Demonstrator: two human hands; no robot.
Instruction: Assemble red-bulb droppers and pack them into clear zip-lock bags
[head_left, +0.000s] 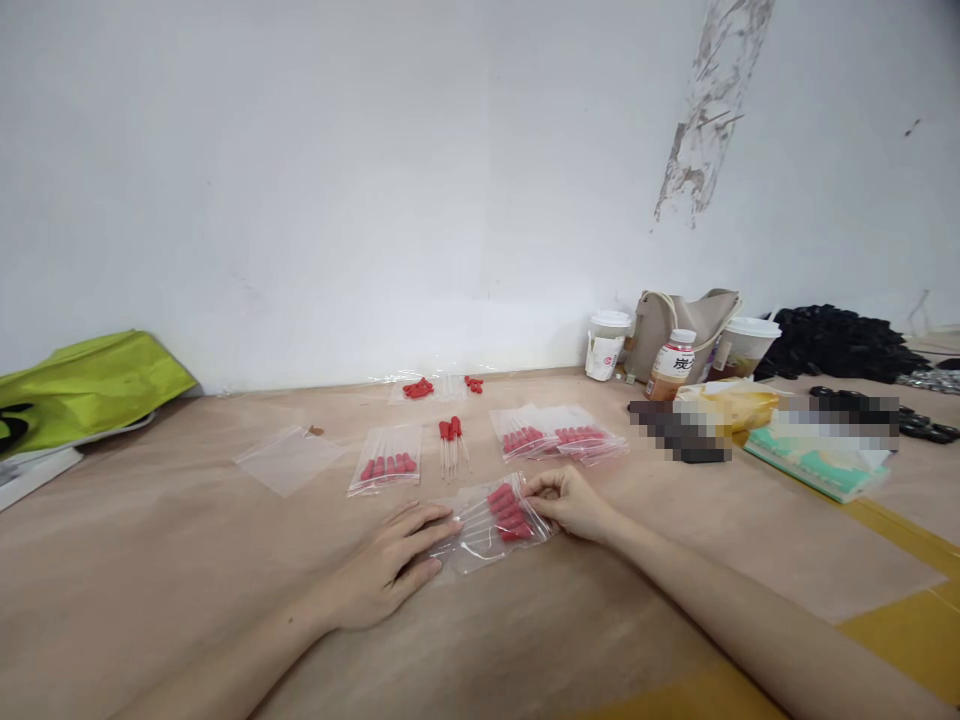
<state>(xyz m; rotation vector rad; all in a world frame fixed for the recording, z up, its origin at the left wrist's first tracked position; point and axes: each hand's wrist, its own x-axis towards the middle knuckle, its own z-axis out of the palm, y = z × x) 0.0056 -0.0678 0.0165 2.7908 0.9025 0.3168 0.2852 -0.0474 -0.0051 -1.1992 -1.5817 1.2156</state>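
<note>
A clear zip bag (487, 532) with several red-bulbed glass droppers (511, 512) inside lies on the table between my hands. My right hand (568, 500) pinches the bag's zip edge beside the red bulbs. Over at the other end, my left hand (397, 555) is spread open, its fingertips resting on the thin tips' side of the bag. Just beyond, several loose droppers (452, 430) lie with red bulbs pointing away. A filled bag (385, 462) is to their left, and overlapping filled bags (553, 432) are to their right.
Flat clear bags (281, 458) lie left. Red bulbs (418, 388) rest near the wall. At the right stand a paper cup (606, 345), a bottle (672, 366), a lidded drink cup (746, 347) and a grey bag (646, 325), with a tissue pack (806, 463) nearer.
</note>
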